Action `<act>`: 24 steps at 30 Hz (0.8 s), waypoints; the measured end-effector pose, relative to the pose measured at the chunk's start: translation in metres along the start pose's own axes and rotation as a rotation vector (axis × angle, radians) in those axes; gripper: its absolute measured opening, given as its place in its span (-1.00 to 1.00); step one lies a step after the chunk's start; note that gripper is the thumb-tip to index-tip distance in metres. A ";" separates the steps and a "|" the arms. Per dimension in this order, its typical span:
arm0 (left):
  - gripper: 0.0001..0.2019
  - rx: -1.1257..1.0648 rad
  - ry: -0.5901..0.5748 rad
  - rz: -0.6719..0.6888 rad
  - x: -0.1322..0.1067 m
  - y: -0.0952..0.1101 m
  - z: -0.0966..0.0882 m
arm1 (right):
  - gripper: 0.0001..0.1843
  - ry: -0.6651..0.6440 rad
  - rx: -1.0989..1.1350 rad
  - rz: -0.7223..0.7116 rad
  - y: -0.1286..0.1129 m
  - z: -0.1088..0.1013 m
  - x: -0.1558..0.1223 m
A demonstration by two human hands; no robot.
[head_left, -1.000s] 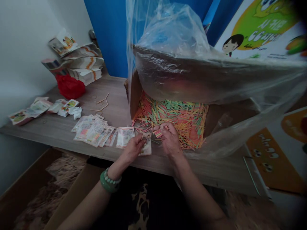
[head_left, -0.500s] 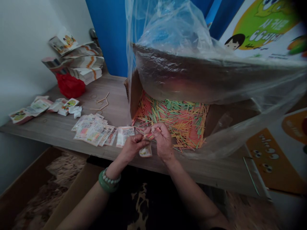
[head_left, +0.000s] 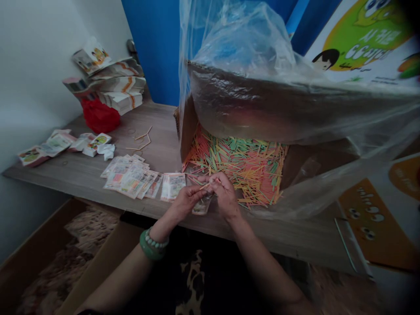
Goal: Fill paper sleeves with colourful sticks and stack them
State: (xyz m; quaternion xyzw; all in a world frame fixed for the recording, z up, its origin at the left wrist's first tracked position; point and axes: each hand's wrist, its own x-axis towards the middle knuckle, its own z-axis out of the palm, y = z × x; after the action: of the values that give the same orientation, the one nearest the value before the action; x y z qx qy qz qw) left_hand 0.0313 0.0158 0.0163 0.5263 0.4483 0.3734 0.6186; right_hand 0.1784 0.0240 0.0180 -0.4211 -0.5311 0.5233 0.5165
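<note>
My left hand (head_left: 185, 202) pinches the top of a small printed packet (head_left: 201, 206) held just above the table's front edge. Touching it, my right hand (head_left: 223, 192) is closed on a few thin coloured sticks (head_left: 206, 185) whose ends point into the packet's mouth. Just behind both hands lies a big pile of loose green, orange and pink sticks (head_left: 243, 164) inside a cardboard box (head_left: 187, 127) lined with clear plastic (head_left: 262, 74). A green bead bracelet (head_left: 151, 245) is on my left wrist.
Flat printed packets (head_left: 131, 178) are fanned out left of my hands on the wooden table (head_left: 82, 175). Further left lie more packets (head_left: 55, 144), a red bag (head_left: 100, 117) and stacked packet bundles (head_left: 111, 83). An open carton (head_left: 49, 262) sits below the table.
My right hand has come back from the stick pile with a few sticks and met my left hand. The packet has been lifted off the table and tipped up.
</note>
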 end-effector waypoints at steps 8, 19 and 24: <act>-0.66 -0.106 0.015 0.040 0.001 0.000 0.005 | -0.82 -0.054 -0.010 -0.036 -0.004 -0.007 0.001; -0.60 -0.282 0.074 0.145 0.042 0.007 0.010 | -0.52 -0.032 -0.081 -0.041 -0.005 -0.032 0.025; -0.62 -0.311 0.017 0.184 0.063 0.015 0.013 | -0.76 0.094 -0.169 0.048 0.012 -0.050 0.027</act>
State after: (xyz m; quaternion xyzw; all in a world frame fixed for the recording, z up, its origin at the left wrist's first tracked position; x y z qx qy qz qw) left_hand 0.0643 0.0733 0.0213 0.4600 0.3403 0.4977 0.6518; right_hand 0.2242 0.0575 0.0047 -0.4998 -0.5385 0.4685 0.4907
